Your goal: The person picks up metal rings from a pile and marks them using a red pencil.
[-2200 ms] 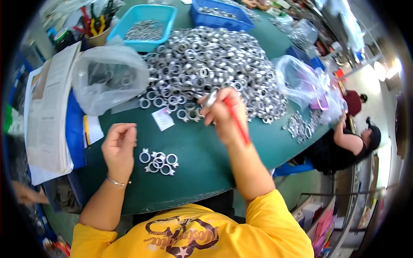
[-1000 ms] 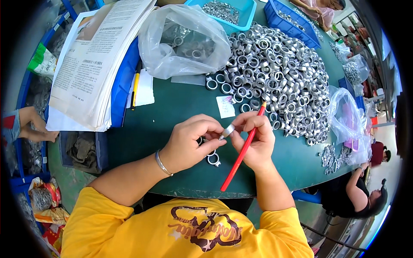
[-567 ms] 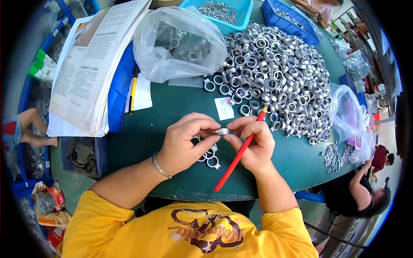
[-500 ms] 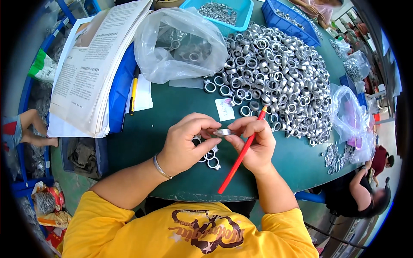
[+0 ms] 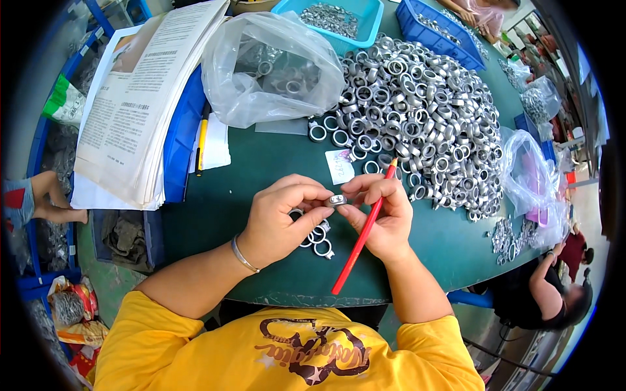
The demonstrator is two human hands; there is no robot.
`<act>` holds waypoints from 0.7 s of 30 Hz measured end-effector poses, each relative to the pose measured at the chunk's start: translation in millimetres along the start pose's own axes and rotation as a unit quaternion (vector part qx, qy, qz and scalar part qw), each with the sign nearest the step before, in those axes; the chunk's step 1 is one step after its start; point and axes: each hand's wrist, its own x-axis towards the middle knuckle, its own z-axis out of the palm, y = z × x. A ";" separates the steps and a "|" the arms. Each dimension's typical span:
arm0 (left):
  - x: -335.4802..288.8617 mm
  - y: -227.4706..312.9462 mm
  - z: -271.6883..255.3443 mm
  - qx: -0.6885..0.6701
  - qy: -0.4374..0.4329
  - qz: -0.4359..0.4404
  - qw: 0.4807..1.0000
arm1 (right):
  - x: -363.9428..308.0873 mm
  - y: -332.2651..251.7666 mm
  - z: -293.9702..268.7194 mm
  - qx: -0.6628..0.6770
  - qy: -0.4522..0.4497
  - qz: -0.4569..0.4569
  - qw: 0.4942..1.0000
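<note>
A small silver metal ring (image 5: 337,201) is pinched between the thumb and fingers of my left hand (image 5: 277,214), which is closed. My right hand (image 5: 389,225) faces it from the other side, fingertips at the ring's right edge; whether they touch it is hard to tell. A red pencil (image 5: 357,251) is tucked in the right hand's fingers, slanting from upper right to lower left. Several loose rings (image 5: 321,246) lie on the table beside and partly behind my left hand. Beyond my right hand rises a large heap of similar rings (image 5: 430,111).
The green table (image 5: 222,260) also carries an open clear plastic bag (image 5: 228,85) with rings inside, a small paper tag (image 5: 340,166), a yellow pen (image 5: 202,144) and a stack of printed sheets (image 5: 130,111). Turquoise (image 5: 339,44) and blue baskets (image 5: 417,13) stand behind. Another bag (image 5: 525,169) is right.
The ring has been turned between my fingers, so its broad outer face shows more. My right hand and the red pencil have shifted slightly left.
</note>
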 end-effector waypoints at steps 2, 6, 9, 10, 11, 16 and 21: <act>-0.3 1.5 0.9 -0.012 0.000 -0.011 1.000 | 0.5 0.2 0.2 0.001 0.000 0.004 1.000; -0.5 1.2 3.8 -0.048 0.000 -0.021 0.999 | 0.8 0.8 3.5 0.077 0.030 0.080 0.993; -1.7 0.6 2.9 -0.050 -0.017 -0.007 0.999 | -2.0 -0.2 4.8 0.113 0.027 0.118 0.986; -2.1 1.0 2.5 -0.046 -0.025 -0.002 0.999 | -3.4 -0.6 4.8 0.117 0.020 0.126 0.985; -1.5 1.6 2.4 -0.043 -0.027 -0.003 0.999 | -3.5 0.2 4.4 0.109 0.019 0.127 0.986; -1.0 1.9 3.9 -0.029 -0.038 -0.014 0.999 | -2.5 -2.3 4.4 0.138 0.021 0.187 0.972; -1.0 -0.2 2.0 -0.016 -0.054 -0.001 0.998 | -3.5 -2.9 4.2 0.084 0.013 0.177 0.981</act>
